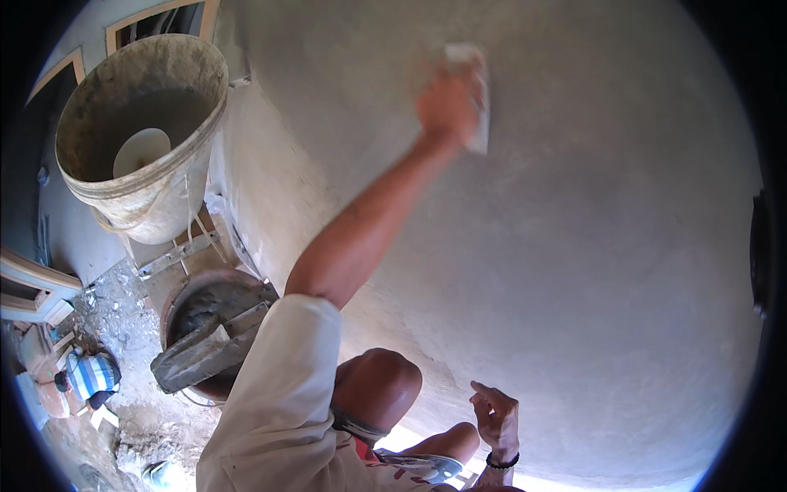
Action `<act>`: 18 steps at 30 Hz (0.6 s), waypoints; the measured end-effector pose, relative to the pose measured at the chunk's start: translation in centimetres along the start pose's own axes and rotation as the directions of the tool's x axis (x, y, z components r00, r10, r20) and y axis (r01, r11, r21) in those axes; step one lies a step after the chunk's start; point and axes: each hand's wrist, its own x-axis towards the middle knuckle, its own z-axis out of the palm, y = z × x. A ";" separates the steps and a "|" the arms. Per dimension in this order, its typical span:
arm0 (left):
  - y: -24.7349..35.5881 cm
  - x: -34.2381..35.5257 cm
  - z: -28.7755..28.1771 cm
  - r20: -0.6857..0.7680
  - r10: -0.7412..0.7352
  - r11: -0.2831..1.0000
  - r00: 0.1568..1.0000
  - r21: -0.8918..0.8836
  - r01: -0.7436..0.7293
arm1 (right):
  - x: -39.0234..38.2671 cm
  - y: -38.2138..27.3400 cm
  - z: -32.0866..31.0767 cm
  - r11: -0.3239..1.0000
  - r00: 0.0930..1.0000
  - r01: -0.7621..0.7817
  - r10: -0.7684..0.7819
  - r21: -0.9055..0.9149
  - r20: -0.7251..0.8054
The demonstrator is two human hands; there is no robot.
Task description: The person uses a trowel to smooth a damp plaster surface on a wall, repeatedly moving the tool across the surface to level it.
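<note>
My left hand (pixel 451 102) is raised high against a grey plastered wall (pixel 590 213), closed around a pale, flat rectangular plastering float (pixel 483 135). The float lies against the wall, and motion blurs both it and the fingers. Lower down, my right hand (pixel 497 416), with a dark beaded bracelet at its wrist, hangs beside the wall near my knee. Its fingers are loosely bent and apart, with nothing visible in them. Whether it touches the wall I cannot tell.
At the upper left stands a dirty white bucket (pixel 156 205) with a pale round thing (pixel 141 152) inside. Below it, a round tub (pixel 170 307) of wet grey mortar has a mortar-covered board (pixel 197 365) across it. Farther off, a person in a striped shirt (pixel 92 373) bends over rubble-strewn ground.
</note>
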 end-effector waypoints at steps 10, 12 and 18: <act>-1.0 5.9 -1.6 0.026 -0.052 0.999 0.998 0.009 0.052 | 0.0 -0.4 0.3 0.999 0.999 0.043 -0.042 0.029 -0.026; 0.2 1.6 1.1 -0.177 0.218 0.971 0.960 0.138 -0.195 | -0.4 -0.3 0.5 0.998 0.999 0.032 -0.032 0.047 -0.006; 8.8 12.1 -3.6 0.097 0.196 0.976 0.976 0.078 -0.204 | 0.1 0.3 0.7 0.999 0.999 0.032 -0.032 -0.010 -0.012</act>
